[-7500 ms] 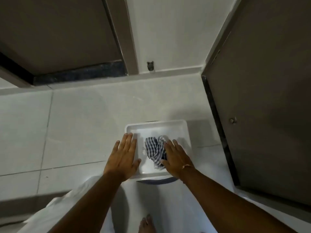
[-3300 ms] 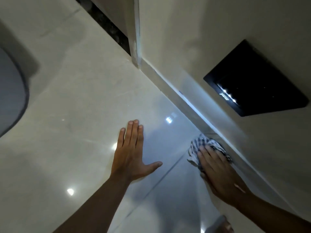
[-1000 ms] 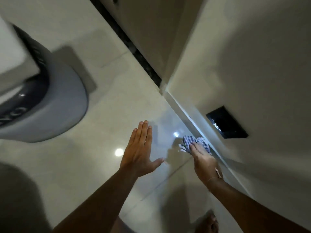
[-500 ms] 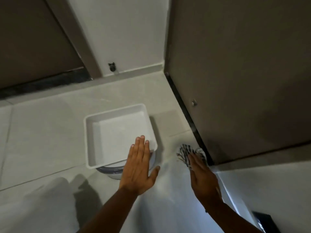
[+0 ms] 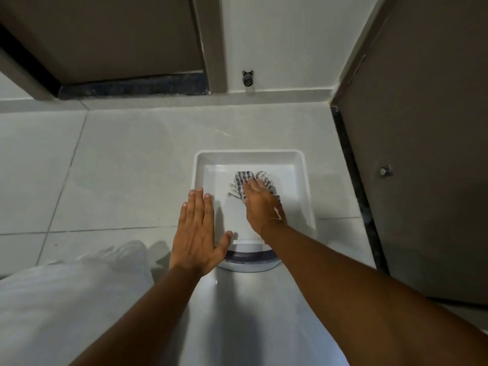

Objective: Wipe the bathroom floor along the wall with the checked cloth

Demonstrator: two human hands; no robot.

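The checked blue-and-white cloth [image 5: 254,180] lies crumpled inside a white square tray [image 5: 303,186], near its middle. My right hand [image 5: 261,204] rests on top of the cloth with fingers over it, pressing it into the tray. My left hand [image 5: 196,228] is flat with fingers stretched out, over the tray's left front rim and holding nothing. The pale tiled floor [image 5: 126,165] runs up to a low skirting along the wall [image 5: 280,35] ahead.
The tray sits on a round grey-banded base [image 5: 248,260]. A brown door with a small knob [image 5: 386,171] stands at the right, another brown door [image 5: 111,35] at the upper left. A door stopper [image 5: 247,78] sits on the wall. White garment [image 5: 66,299] at lower left.
My right hand has carried the cloth from the floor beside the right door into the tray. The view has swung left, centring the tray. My left hand stays flat by the tray's rim.
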